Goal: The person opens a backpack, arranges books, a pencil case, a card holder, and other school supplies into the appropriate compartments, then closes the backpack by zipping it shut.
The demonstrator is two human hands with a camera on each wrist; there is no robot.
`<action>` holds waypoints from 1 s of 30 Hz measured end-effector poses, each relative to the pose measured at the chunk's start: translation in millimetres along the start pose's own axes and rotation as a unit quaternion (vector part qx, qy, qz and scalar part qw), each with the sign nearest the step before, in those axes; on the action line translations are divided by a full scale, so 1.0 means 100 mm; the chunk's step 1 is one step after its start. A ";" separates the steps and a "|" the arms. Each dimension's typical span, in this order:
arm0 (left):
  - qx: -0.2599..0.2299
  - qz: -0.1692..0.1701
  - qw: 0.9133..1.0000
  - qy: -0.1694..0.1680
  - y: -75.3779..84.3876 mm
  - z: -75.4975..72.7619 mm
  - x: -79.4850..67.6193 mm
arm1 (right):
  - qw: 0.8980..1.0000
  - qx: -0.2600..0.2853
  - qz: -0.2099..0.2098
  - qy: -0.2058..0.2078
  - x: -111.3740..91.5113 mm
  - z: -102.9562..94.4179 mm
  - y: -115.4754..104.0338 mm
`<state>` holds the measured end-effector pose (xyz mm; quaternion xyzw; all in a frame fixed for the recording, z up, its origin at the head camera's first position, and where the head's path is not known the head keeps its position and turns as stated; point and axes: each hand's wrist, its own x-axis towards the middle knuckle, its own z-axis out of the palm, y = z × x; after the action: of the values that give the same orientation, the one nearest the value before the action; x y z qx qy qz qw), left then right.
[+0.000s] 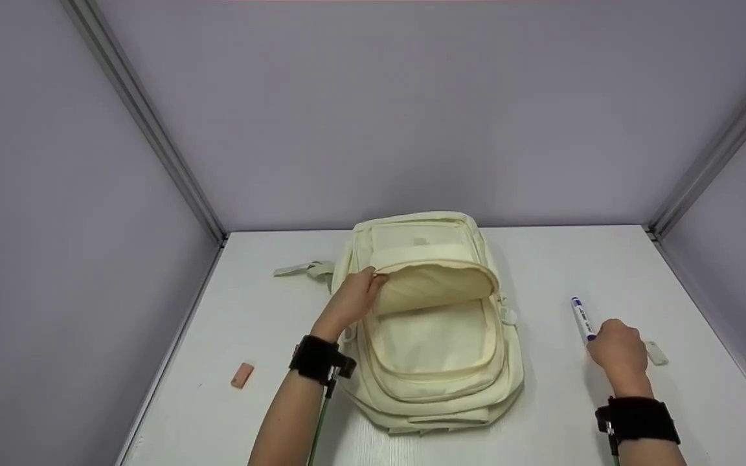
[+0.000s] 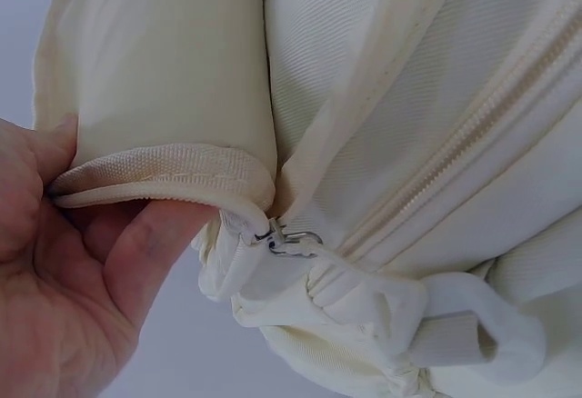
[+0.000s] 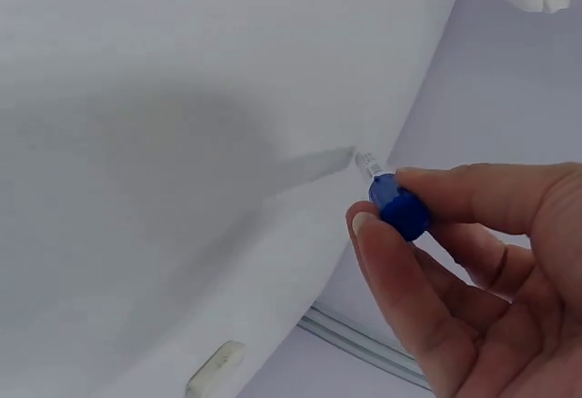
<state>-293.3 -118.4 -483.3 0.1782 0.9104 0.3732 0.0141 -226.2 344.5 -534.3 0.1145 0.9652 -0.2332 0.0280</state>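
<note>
A cream backpack [image 1: 438,401] lies on the white table, its front pocket unzipped. My left hand [image 1: 355,299] pinches the upper edge of the pocket flap [image 1: 434,285] and holds it folded up. In the left wrist view, the thumb is on one side of the flap [image 2: 173,62] and the fingers reach under its zipper edge; a metal zipper pull [image 2: 291,240] hangs close by. On the right, my right hand [image 1: 618,353] pinches a white marker [image 1: 581,316] with a blue cap [image 3: 400,209] at its near end. Part of the marker is hidden by the fingers.
A small whitish block [image 1: 656,353] lies just right of the right hand. An orange-pink block [image 1: 242,375] rests on the table left of the backpack. A strap [image 1: 311,268] sticks out at the backpack's left. Grey panels [image 1: 438,116] enclose the table at back and sides.
</note>
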 end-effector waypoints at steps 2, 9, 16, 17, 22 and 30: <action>-0.003 0.007 1.000 0.015 0.02 -0.01 0.01 | 1.000 0.020 -0.013 0.019 -0.02 -0.04 -0.07; -0.005 0.026 0.994 0.106 0.10 -0.05 0.04 | 0.979 0.161 -0.100 0.072 -0.19 -0.23 -0.43; -0.041 -0.002 0.990 0.135 0.15 -0.09 0.08 | 0.951 0.221 -0.206 0.067 -0.38 -0.30 -0.76; -0.044 -0.005 0.990 0.136 0.15 -0.10 0.10 | 0.950 0.218 -0.216 0.061 -0.39 -0.28 -0.79; -0.055 -0.020 0.989 0.139 0.18 -0.13 0.14 | 0.948 0.201 -0.245 0.031 -0.41 -0.12 -0.96; -0.081 -0.028 0.987 0.137 0.22 -0.14 0.18 | 0.954 0.145 -0.262 -0.009 -0.40 0.21 -1.25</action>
<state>-306.0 -107.7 -456.1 0.0980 0.8752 0.4659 -0.0855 -216.9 218.7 -493.1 -0.1413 0.9168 -0.3713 -0.0418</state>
